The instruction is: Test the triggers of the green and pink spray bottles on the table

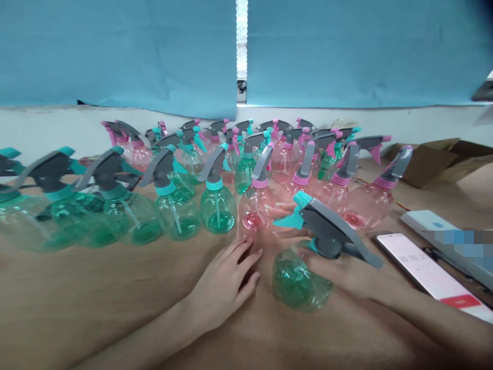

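Observation:
My left hand [231, 272] lies on the table, palm down with its fingers spread, and holds nothing. Its fingertips point at the front of a pink spray bottle [254, 208]. My right hand [346, 275] is around the neck area of a green spray bottle [300, 282] with a grey and turquoise trigger head. That bottle leans over, its head toward the right. Some fingers stretch out behind the head, and the bottle partly hides the grip. To the left of the pink bottle stands another green spray bottle [218, 208], upright.
Green spray bottles [133, 218] line the left, pink ones [364, 203] the right, with several more mixed behind. A phone [419, 267] showing a timer lies at the right beside a white box [431, 226]. Farther back is an open cardboard box [435, 159]. Blue curtains [115, 51] hang behind.

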`<action>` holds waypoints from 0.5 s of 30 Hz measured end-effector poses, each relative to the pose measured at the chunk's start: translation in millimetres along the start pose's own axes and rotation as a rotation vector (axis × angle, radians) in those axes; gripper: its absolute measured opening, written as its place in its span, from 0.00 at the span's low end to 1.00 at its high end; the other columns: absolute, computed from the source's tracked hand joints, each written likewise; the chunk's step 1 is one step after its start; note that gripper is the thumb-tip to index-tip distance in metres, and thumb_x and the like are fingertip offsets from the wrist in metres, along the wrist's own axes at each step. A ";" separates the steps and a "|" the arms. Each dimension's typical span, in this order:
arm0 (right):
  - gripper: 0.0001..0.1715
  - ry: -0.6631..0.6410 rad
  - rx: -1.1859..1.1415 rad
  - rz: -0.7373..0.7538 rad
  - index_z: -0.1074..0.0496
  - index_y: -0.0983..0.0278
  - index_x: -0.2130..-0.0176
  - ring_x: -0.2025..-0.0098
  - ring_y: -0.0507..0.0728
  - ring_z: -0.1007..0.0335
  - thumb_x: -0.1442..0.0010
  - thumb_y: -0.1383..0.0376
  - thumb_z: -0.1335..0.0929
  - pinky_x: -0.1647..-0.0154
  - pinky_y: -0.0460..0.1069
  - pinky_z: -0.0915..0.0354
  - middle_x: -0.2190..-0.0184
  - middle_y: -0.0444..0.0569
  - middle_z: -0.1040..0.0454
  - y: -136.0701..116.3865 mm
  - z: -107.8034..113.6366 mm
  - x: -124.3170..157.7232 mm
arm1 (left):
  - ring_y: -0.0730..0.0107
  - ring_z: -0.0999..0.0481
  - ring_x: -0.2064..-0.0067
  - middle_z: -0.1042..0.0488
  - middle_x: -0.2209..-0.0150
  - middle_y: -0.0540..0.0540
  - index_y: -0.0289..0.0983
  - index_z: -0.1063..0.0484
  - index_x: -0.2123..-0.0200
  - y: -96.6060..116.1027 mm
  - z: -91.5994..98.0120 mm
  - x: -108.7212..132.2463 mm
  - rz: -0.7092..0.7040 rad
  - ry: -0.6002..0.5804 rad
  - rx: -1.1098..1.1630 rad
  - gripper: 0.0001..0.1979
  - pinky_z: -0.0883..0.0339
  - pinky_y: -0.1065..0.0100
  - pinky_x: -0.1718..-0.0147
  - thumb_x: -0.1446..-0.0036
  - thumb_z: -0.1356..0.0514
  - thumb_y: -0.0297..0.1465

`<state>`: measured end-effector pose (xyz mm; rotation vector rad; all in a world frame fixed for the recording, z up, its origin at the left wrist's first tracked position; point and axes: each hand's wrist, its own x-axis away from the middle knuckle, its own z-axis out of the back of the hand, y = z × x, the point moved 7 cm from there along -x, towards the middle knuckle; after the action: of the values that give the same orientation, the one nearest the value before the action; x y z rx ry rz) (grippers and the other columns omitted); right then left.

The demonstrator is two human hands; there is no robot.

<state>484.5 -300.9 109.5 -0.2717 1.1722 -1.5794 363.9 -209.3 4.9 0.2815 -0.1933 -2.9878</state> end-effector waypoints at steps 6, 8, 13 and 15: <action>0.07 0.024 -0.015 -0.024 0.38 0.56 0.77 0.80 0.54 0.29 0.53 0.67 0.34 0.78 0.46 0.28 0.83 0.39 0.31 -4.4 3.6 -1.4 | 0.54 0.41 0.35 0.38 0.36 0.39 0.37 0.36 0.40 0.4 -0.9 -0.8 0.006 -0.020 -0.001 0.20 0.41 0.49 0.39 0.34 0.48 0.33; 0.08 -0.001 -0.055 -0.030 0.39 0.57 0.77 0.79 0.55 0.27 0.53 0.67 0.34 0.75 0.48 0.26 0.81 0.40 0.30 -5.6 2.0 -2.3 | 0.52 0.41 0.35 0.38 0.37 0.38 0.35 0.35 0.40 0.8 -1.1 -1.4 0.012 -0.039 0.005 0.20 0.42 0.48 0.39 0.34 0.48 0.33; 0.07 -0.069 -0.138 -0.048 0.32 0.57 0.71 0.65 0.60 0.22 0.54 0.69 0.34 0.58 0.53 0.26 0.71 0.45 0.23 -5.1 -2.9 -4.3 | 0.53 0.40 0.35 0.38 0.37 0.38 0.36 0.35 0.41 2.0 2.1 -1.8 0.000 -0.011 0.024 0.20 0.41 0.48 0.40 0.34 0.48 0.33; 0.12 -0.089 -0.162 -0.039 0.30 0.58 0.67 0.62 0.60 0.22 0.53 0.71 0.34 0.57 0.52 0.26 0.67 0.46 0.22 -1.8 -4.7 -2.6 | 0.53 0.41 0.35 0.38 0.37 0.39 0.36 0.36 0.41 2.0 2.3 -1.7 -0.004 -0.008 0.020 0.20 0.41 0.48 0.40 0.34 0.48 0.33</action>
<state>481.1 -296.4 109.6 -0.4694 1.2335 -1.4924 365.4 -210.7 7.6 0.2719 -0.2245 -2.9931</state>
